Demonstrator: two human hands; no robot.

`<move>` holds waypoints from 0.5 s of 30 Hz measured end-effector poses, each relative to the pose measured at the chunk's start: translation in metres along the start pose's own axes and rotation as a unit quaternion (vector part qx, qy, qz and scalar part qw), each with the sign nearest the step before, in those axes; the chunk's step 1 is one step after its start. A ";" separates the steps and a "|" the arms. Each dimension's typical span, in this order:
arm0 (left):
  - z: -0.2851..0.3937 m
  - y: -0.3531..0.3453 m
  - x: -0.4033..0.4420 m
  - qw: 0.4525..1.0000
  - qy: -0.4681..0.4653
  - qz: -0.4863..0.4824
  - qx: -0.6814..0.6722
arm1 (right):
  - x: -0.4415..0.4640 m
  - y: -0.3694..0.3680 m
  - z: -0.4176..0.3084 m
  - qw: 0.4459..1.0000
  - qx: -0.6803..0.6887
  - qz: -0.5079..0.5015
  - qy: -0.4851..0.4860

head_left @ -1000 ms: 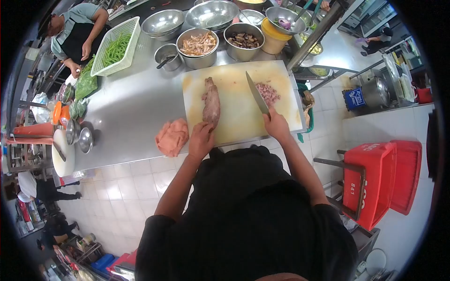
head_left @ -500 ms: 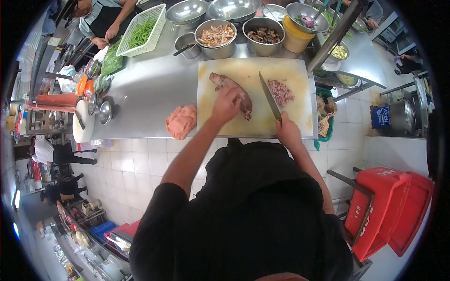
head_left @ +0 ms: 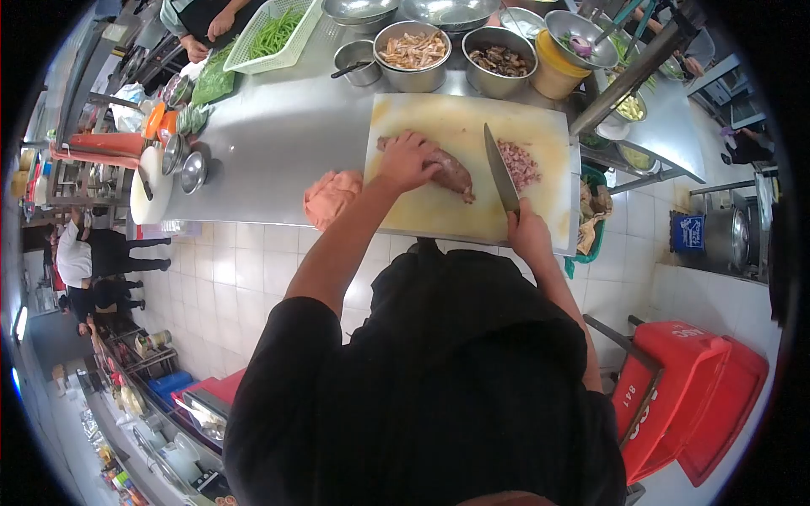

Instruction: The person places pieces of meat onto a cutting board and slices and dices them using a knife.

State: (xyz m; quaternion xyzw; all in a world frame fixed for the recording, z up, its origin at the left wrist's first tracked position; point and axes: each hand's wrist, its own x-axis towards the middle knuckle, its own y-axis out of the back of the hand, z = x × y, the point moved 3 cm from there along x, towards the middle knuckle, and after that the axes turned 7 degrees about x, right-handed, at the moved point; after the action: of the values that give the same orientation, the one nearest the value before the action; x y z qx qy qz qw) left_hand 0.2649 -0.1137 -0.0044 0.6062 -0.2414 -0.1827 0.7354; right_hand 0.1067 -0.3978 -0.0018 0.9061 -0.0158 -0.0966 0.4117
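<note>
A long piece of reddish-brown meat (head_left: 453,175) lies slanted on the white, yellow-stained cutting board (head_left: 472,221). My left hand (head_left: 411,158) is curled over its upper part, fingers gripping it from above and hiding some of it. In my right hand (head_left: 530,233) is the handle of a large kitchen knife (head_left: 501,173). Its blade points away from me and rests on or just above the board, between the meat and a pile of diced meat (head_left: 518,164). The knife is apart from the large piece.
A crumpled pink cloth (head_left: 332,199) lies left of the board. Behind stand a bowl of sliced food (head_left: 413,52), a bowl of dark pieces (head_left: 499,61) and a basket of green beans (head_left: 274,35). A metal post (head_left: 620,83) rises at right. Another person's hands (head_left: 221,24) are at far left.
My left hand has shifted toward the upper end of the meat, baring more of its lower part. The knife stays beside the diced pile. The whole view has shifted slightly.
</note>
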 end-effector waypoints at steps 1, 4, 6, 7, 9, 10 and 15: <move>0.002 0.000 -0.004 1.000 0.019 -0.001 -0.002 | 0.000 -0.001 0.001 1.000 -0.002 0.003 0.002; 0.010 0.001 -0.018 0.997 0.066 0.028 -0.014 | -0.001 0.000 -0.004 1.000 0.000 0.002 0.011; 0.013 0.001 -0.024 0.993 0.065 0.101 -0.013 | -0.007 0.007 -0.014 1.000 -0.003 -0.013 -0.009; 0.015 0.000 -0.027 0.988 0.066 0.137 -0.015 | -0.011 0.012 -0.022 1.000 -0.006 -0.023 -0.020; 0.019 -0.003 -0.031 0.984 0.047 0.171 -0.031 | -0.020 0.017 -0.037 1.000 0.011 -0.022 0.002; 0.020 -0.004 -0.031 0.980 0.037 0.189 -0.039 | -0.022 0.020 -0.049 1.000 0.020 -0.020 0.013; 0.037 -0.020 -0.029 0.981 -0.032 0.167 -0.090 | -0.021 0.011 -0.078 0.997 -0.042 -0.062 0.003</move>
State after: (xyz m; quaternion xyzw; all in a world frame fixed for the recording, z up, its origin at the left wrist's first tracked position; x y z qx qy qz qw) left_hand 0.2203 -0.1311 -0.0220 0.4829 -0.3455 -0.0981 0.7986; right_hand 0.1009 -0.3448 0.0605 0.8876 0.0455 -0.1194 0.4425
